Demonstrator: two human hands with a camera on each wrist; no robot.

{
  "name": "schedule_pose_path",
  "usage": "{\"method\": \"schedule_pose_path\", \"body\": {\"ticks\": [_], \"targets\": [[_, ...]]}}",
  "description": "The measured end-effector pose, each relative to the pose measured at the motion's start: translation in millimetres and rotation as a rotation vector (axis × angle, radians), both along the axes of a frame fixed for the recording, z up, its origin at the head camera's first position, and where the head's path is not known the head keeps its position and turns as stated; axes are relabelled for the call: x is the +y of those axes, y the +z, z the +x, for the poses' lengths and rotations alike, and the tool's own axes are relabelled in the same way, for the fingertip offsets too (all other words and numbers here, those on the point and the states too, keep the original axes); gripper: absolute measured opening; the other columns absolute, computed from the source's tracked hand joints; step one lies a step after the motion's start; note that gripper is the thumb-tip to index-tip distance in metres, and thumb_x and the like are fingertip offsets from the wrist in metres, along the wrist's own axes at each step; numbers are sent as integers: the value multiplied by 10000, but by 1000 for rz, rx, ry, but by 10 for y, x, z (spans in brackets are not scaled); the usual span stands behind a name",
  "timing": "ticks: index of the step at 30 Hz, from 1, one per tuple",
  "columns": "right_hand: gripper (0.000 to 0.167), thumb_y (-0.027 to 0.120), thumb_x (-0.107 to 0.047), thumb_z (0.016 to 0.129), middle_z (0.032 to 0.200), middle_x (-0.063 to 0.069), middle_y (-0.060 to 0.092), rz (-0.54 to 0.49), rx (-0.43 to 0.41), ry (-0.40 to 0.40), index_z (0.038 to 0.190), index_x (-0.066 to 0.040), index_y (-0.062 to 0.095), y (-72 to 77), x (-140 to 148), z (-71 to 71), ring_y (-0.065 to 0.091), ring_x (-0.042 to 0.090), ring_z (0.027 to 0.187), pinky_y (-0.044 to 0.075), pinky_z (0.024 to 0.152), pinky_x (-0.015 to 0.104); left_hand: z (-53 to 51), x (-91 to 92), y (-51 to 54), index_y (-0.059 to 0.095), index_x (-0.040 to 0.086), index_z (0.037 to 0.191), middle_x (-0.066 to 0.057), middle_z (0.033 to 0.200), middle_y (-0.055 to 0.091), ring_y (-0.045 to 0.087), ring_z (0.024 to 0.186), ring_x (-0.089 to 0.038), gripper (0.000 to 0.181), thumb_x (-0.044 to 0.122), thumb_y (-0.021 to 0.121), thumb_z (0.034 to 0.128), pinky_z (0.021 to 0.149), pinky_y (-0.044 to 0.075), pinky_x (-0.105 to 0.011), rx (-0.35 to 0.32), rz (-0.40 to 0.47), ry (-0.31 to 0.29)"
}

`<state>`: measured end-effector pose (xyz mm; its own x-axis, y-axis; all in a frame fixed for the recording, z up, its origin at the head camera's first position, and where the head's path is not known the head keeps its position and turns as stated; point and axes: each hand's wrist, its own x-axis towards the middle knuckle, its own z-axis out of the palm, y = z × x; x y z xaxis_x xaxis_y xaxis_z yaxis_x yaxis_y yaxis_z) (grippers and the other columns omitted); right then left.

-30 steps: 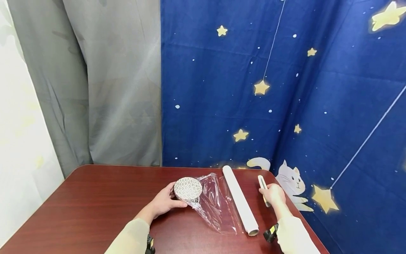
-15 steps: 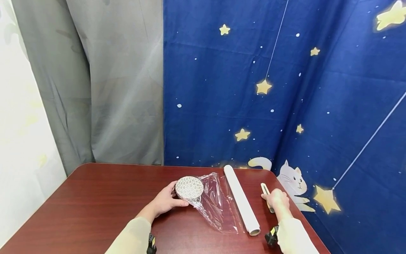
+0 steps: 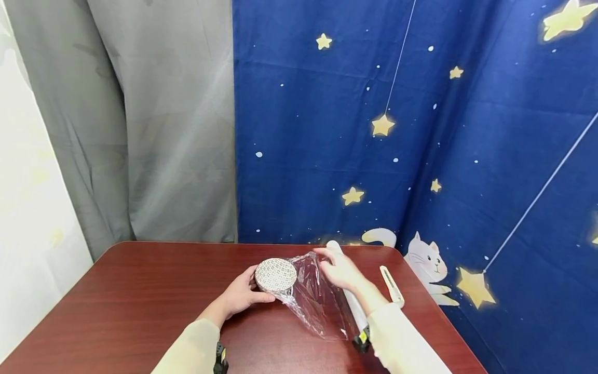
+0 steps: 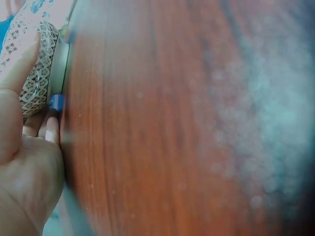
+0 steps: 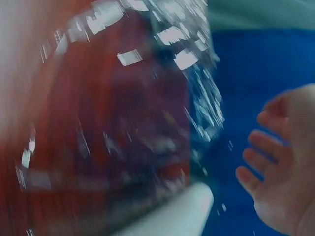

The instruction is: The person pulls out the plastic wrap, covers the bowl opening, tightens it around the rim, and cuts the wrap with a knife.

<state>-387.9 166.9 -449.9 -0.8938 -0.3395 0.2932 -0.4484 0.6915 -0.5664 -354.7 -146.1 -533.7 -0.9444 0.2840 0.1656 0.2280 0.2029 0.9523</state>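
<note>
My left hand (image 3: 237,296) grips the near-left side of a round, pale thing with a diamond-patterned top (image 3: 276,275). Clear plastic film (image 3: 322,311) clings to its right side and spreads across to a white roll of film (image 3: 356,310). In the left wrist view, my thumb lies along the patterned side (image 4: 42,69). Above the roll and the film's far end, my right hand (image 3: 343,271) reaches with loosely extended fingers and nothing in them. The right wrist view shows those fingers apart from the film, though blurred. A pale utility knife (image 3: 391,286) lies on the table right of my right hand.
The dark red wooden table (image 3: 163,301) extends far to the left. Its right edge runs close by the utility knife. A grey curtain (image 3: 182,130) and a blue star-print curtain (image 3: 303,130) hang behind it.
My right hand has let go of the utility knife, which now lies on the table. It has moved left and forward over the roll. My left hand keeps its hold.
</note>
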Motion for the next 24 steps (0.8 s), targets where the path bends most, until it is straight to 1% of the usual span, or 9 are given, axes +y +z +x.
{"method": "schedule_pose_path", "body": {"ticks": [2, 4, 7, 9, 12, 15, 20, 22, 24], "targets": [[505, 610, -242, 1090, 1605, 176, 597, -29, -84, 94, 1560, -61, 594, -42, -185, 24, 540, 397, 1517, 409, 1258, 593, -3, -5, -2, 398, -59, 1596, -272, 1530, 616, 604, 1438, -444, 951, 70, 953, 835, 1157, 531, -515, 3, -4, 1], [562, 555, -351, 1140, 1668, 167, 531, -67, -164, 149, 1622, -64, 519, -96, -327, 29, 471, 395, 1573, 351, 1295, 598, -3, -6, -5, 405, -53, 1595, -262, 1530, 621, 609, 1437, -432, 951, 85, 958, 834, 1144, 543, -458, 3, -12, 5], [628, 386, -488, 1184, 1722, 147, 467, -64, -235, 142, 1661, -89, 471, -184, -457, 18, 382, 387, 1633, 279, 1332, 599, 1, -1, -13, 415, -46, 1595, -251, 1528, 627, 618, 1432, -417, 957, 108, 966, 829, 1121, 556, -387, 2, -24, 12], [674, 272, -525, 1193, 1737, 137, 446, -44, -258, 122, 1666, -85, 463, -255, -499, -3, 348, 371, 1653, 255, 1345, 587, 8, 4, -13, 419, -36, 1597, -243, 1531, 626, 613, 1438, -414, 961, 113, 971, 824, 1123, 554, -384, -8, -22, 19], [731, 208, -564, 1187, 1726, 125, 465, -52, -298, 90, 1649, -70, 486, -354, -524, -14, 354, 350, 1653, 256, 1349, 571, 15, 5, -6, 418, -31, 1600, -240, 1540, 620, 605, 1448, -419, 967, 122, 973, 824, 1144, 549, -451, -15, -21, 23], [764, 204, -593, 1181, 1721, 123, 472, -122, -364, 83, 1643, -57, 492, -426, -539, -11, 359, 338, 1650, 253, 1352, 562, 12, 1, 9, 415, -25, 1604, -234, 1546, 616, 600, 1452, -422, 965, 123, 970, 829, 1163, 532, -520, -17, -18, 23], [829, 195, -639, 1164, 1714, 156, 473, -156, -397, 80, 1632, -23, 492, -467, -572, -21, 348, 361, 1651, 237, 1354, 573, 0, -4, 39, 422, -23, 1599, -226, 1529, 631, 614, 1438, -412, 960, 122, 973, 827, 1171, 518, -550, -10, -18, 28], [798, 214, -588, 1181, 1687, 198, 497, -176, -382, 103, 1618, 21, 491, -472, -573, -40, 393, 395, 1622, 267, 1340, 587, 1, -6, 36, 423, -26, 1597, -227, 1528, 632, 614, 1440, -413, 960, 122, 974, 825, 1172, 519, -549, -13, -19, 31], [694, 284, -478, 1199, 1644, 229, 538, -208, -345, 119, 1584, 48, 520, -467, -551, -55, 444, 421, 1584, 303, 1320, 596, 2, -10, 28, 418, -29, 1600, -229, 1535, 626, 606, 1448, -419, 966, 119, 974, 825, 1171, 521, -546, -20, -19, 35]]}}
